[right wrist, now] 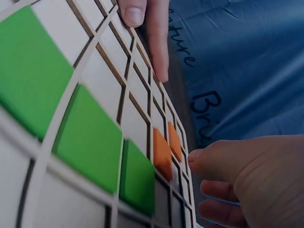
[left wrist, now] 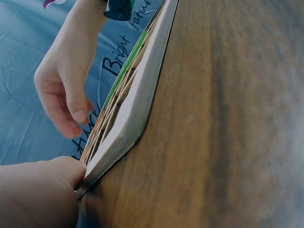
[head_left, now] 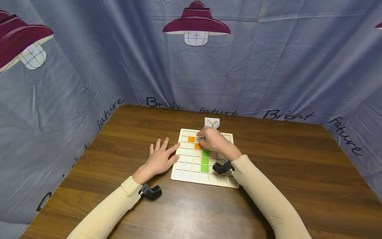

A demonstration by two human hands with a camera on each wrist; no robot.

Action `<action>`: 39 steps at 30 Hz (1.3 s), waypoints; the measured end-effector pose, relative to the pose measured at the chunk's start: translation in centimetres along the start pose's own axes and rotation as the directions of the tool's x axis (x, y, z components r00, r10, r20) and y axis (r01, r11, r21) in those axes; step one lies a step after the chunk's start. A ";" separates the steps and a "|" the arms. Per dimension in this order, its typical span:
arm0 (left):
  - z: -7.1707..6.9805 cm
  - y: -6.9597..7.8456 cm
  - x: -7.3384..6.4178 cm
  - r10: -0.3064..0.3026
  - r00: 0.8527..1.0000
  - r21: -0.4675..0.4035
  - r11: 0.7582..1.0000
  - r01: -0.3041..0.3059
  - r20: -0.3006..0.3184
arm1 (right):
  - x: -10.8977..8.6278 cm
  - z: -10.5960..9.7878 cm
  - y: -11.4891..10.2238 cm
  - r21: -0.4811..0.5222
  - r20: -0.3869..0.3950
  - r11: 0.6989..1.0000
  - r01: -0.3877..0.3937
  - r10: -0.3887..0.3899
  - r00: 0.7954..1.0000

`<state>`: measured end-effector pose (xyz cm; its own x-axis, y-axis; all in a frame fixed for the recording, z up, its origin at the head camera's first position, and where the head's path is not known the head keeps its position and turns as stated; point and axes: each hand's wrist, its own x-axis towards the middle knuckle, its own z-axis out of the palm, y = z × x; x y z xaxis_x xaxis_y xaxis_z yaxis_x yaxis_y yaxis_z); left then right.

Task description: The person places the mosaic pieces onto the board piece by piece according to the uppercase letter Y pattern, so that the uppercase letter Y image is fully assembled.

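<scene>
A pale wooden grid board lies on the table. In it sit two orange square tiles, the farther orange tile and the nearer orange tile, set diagonally. A column of green tiles runs toward the near edge. My left hand rests flat with fingers spread, its thumb and index finger touching the board's left edge. Over the far middle of the board hovers my right hand, fingers loosely bent, beside the orange tiles. Nothing shows between its thumb and fingers, though the palm is partly hidden.
Behind the board lies a small printed card with a coloured grid pattern. The brown wooden table reaches out on both sides. A blue-grey curtain with printed lamps and lettering hangs around the far and side edges.
</scene>
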<state>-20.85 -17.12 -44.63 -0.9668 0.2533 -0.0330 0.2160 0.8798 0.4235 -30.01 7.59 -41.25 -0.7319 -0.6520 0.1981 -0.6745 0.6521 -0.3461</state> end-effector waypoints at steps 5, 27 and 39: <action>-0.1 -0.1 0.0 -0.001 1.000 0.000 1.000 0.001 0.004 | -1.2 -1.0 0.8 0.000 -0.029 1.000 0.018 -0.018 0.999; 0.2 -0.3 0.1 -0.002 1.000 0.005 1.000 0.002 -0.001 | -9.5 -4.4 5.2 -0.061 -0.048 0.992 -0.109 0.106 0.993; 0.4 -0.2 0.3 0.003 1.000 0.006 1.000 -0.003 0.000 | -11.8 -4.6 6.0 -0.071 -0.018 0.985 -0.158 0.157 0.987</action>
<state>-21.09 -17.02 -45.08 -0.9663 0.2556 -0.0313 0.2197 0.8814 0.4181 -25.87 20.98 -41.46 -0.8302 -0.5346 0.1582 -0.5559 0.7724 -0.3070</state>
